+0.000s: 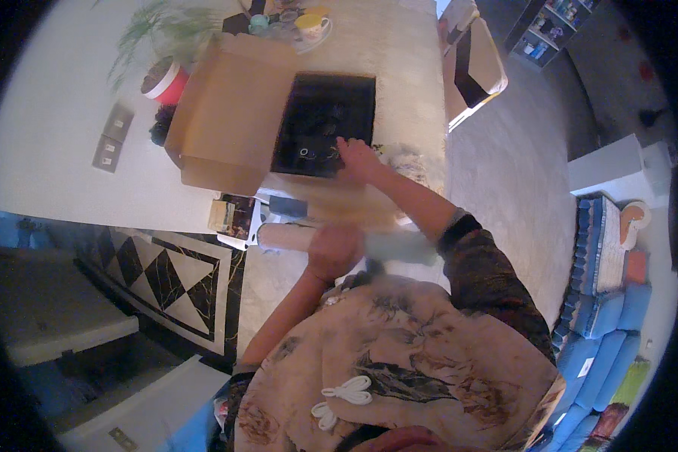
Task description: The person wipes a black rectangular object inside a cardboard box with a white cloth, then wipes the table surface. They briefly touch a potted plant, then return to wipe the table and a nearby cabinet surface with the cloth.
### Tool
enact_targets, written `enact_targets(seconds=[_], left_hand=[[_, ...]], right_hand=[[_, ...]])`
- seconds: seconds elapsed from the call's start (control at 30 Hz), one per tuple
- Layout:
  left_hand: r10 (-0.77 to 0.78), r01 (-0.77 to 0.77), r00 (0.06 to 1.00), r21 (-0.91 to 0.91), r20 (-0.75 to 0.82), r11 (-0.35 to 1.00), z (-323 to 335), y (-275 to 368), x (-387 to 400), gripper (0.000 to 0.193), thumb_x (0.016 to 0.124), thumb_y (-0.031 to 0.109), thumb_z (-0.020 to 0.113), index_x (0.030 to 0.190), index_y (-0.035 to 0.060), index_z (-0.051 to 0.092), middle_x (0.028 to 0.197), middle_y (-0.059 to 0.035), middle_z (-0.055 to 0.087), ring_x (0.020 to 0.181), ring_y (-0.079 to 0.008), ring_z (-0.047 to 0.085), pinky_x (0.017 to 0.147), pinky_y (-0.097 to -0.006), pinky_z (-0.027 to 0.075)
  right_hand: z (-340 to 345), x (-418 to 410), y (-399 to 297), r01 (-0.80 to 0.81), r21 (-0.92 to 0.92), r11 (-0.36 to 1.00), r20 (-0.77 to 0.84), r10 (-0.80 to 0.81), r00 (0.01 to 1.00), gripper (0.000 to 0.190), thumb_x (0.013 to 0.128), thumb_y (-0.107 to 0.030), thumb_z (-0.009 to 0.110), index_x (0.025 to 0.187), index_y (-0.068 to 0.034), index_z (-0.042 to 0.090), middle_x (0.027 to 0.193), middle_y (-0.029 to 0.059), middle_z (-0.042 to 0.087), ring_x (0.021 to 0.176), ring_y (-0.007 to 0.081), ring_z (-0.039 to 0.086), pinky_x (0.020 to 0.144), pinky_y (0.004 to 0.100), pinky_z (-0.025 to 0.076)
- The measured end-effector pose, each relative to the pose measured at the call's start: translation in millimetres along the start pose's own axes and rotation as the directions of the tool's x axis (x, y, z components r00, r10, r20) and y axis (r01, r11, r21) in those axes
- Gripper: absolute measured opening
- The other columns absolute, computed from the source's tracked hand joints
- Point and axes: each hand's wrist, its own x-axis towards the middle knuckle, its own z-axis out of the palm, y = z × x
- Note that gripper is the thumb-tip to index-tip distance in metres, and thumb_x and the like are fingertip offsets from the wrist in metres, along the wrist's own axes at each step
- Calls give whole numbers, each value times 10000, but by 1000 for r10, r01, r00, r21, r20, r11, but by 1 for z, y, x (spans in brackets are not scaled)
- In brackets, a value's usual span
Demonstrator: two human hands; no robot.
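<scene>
A cardboard box (231, 107) stands open on the table, its lid folded out to the left. In it lies a dark, flat rectangular item or lining (327, 118) with a small pale ring (303, 152) near its front edge. My right hand (359, 159) is at the near right corner of that dark area, fingers pointing inward; whether it grips anything is unclear. Closer to my body, my left hand (336, 251) is closed around a blurred long roll (285, 236), pinkish at its left end. A pale greenish stretch (404, 248) extends to the right of that hand.
A potted plant (166, 85) and wall sockets (113, 138) are at the left. A yellow and white cup (312, 27) stands beyond the box. Small boxes (231, 214) sit at the table's left edge. A chair (474, 62) and a blue sofa (604, 356) are on the right.
</scene>
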Motion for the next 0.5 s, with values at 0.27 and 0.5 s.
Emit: enact_targets(seconds=[0.27, 0.5], left_hand=[[-380, 419, 907, -328, 178, 847, -8, 13, 20, 354, 889, 320, 549, 1143, 74, 558, 1106, -132, 608, 1051, -303, 551, 934, -451, 409], [-378, 486, 784, -866, 493, -119, 29, -1, 61, 779, 890, 640, 400, 1439, 107, 256, 1421, -78, 404, 1305, -253, 384, 1070, -446, 292]], right_hand=[[-87, -85, 7, -249, 450, 858, 63, 248, 967, 899, 673, -457, 725, 1315, 61, 366, 1062, 254, 612, 967, 382, 606, 840, 433, 496], [-128, -125, -44, -195, 358, 913, -1, 209, 978, 973, 695, -478, 720, 1358, 90, 291, 1079, 291, 558, 979, 401, 577, 832, 460, 488]])
